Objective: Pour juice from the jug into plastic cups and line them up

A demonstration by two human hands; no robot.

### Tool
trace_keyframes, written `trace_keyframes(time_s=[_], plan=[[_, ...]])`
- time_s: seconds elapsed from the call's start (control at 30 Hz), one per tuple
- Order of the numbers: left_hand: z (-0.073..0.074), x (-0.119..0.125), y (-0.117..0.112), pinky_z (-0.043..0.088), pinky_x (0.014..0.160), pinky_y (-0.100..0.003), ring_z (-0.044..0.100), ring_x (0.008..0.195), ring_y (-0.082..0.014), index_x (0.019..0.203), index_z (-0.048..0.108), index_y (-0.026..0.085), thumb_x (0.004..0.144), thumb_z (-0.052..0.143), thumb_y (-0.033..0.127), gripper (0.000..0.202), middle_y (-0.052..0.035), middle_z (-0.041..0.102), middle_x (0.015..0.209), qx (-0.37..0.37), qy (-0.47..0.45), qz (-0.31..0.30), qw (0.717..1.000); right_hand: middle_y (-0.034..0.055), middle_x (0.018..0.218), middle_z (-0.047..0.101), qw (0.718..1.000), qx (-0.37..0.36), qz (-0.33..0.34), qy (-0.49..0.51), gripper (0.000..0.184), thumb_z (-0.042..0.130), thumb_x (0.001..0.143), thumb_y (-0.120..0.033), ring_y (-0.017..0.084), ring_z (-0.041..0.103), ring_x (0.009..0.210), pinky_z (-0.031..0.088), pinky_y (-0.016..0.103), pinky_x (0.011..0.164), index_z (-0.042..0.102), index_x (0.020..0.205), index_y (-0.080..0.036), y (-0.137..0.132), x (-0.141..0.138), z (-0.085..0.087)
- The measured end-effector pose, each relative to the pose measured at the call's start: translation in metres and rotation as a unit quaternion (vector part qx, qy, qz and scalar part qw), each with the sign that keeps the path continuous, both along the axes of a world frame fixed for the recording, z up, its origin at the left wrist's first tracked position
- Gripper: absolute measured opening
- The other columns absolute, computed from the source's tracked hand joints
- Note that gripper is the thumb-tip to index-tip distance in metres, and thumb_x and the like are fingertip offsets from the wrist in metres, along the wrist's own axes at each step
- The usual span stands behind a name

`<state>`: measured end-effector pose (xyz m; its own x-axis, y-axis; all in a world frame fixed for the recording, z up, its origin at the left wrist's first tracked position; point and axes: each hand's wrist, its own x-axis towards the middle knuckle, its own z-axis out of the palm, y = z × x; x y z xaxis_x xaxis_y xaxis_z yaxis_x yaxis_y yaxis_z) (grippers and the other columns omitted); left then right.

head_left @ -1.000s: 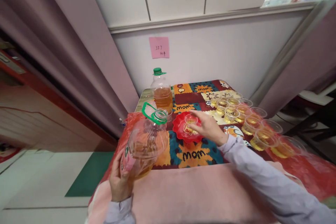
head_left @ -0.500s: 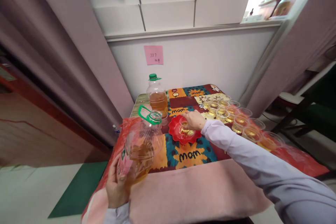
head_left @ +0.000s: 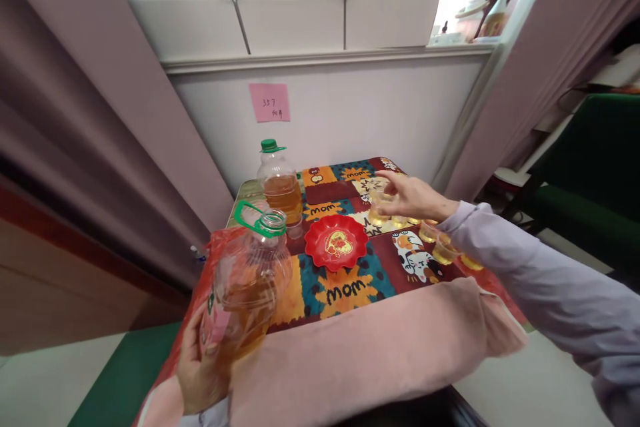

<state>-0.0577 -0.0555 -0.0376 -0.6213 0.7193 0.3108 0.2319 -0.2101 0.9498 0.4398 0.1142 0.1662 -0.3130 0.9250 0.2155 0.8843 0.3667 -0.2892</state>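
Note:
My left hand is wrapped around the lower left side of a large clear plastic bottle, uncapped and tilted, with amber liquid in it and a green handle at its neck. My right hand reaches over the right side of the table, thumb and fingers curved around a small clear plastic cup of pale yellow liquid. More such cups stand partly hidden under my right hand and forearm. Between my hands lies a red scalloped plate with a gold print and nothing on it.
A second bottle with a green cap stands at the back left, amber liquid inside. Patterned mats cover the table, and a pink cloth drapes its front edge. The wall rises behind; a dark green chair stands right.
My right hand has moved right from the red plate to the cups, and the cup on the plate is gone from it. My left hand still holds the bottle. The view has shifted right.

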Motion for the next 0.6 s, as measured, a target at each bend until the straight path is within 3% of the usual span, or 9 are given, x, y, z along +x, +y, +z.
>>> trace_keyframes(time_s=[0.13, 0.33, 0.43, 0.6], plan=[[0.002, 0.000, 0.000, 0.051, 0.122, -0.058, 0.067, 0.136, -0.0405, 0.137, 0.072, 0.028, 0.073, 0.085, 0.073, 0.079, -0.0095, 0.074, 0.144, -0.017, -0.064, -0.011, 0.998, 0.0166, 0.117, 0.085, 0.996, 0.032, -0.023, -0.083, 0.100, 0.084, 0.084, -0.041, 0.037, 0.078, 0.111, 0.051, 0.050, 0.106, 0.042, 0.171, -0.015, -0.016, 0.042, -0.036], [0.010, 0.004, -0.001, 0.049, 0.123, -0.057, 0.066, 0.136, -0.0405, 0.134, 0.072, 0.027, 0.073, 0.084, 0.077, 0.080, -0.0103, 0.075, 0.141, -0.017, -0.034, 0.004, 0.999, 0.0220, 0.131, 0.081, 0.990, 0.066, -0.023, -0.124, 0.097, 0.075, 0.088, -0.043, 0.041, 0.071, 0.128, 0.038, 0.061, 0.120, 0.038, 0.172, -0.014, -0.029, 0.069, -0.093], [0.012, 0.003, -0.001, 0.048, 0.124, -0.058, 0.064, 0.139, -0.0417, 0.133, 0.072, 0.026, 0.069, 0.085, 0.080, 0.085, -0.0116, 0.074, 0.142, -0.022, -0.044, 0.005, 0.999, 0.0210, 0.127, 0.082, 0.989, 0.061, -0.032, -0.128, 0.092, 0.069, 0.092, -0.045, 0.039, 0.071, 0.129, 0.034, 0.059, 0.124, 0.038, 0.172, -0.012, -0.030, 0.071, -0.106], [0.008, 0.001, -0.001, 0.045, 0.125, -0.061, 0.061, 0.143, -0.0444, 0.134, 0.071, 0.027, 0.063, 0.089, 0.078, 0.090, -0.0115, 0.071, 0.148, -0.026, -0.083, 0.000, 0.996, 0.0242, 0.124, 0.082, 0.989, 0.051, -0.061, -0.128, 0.090, 0.067, 0.094, -0.049, 0.040, 0.070, 0.133, 0.028, 0.060, 0.130, 0.043, 0.168, -0.003, -0.029, 0.069, -0.115]])
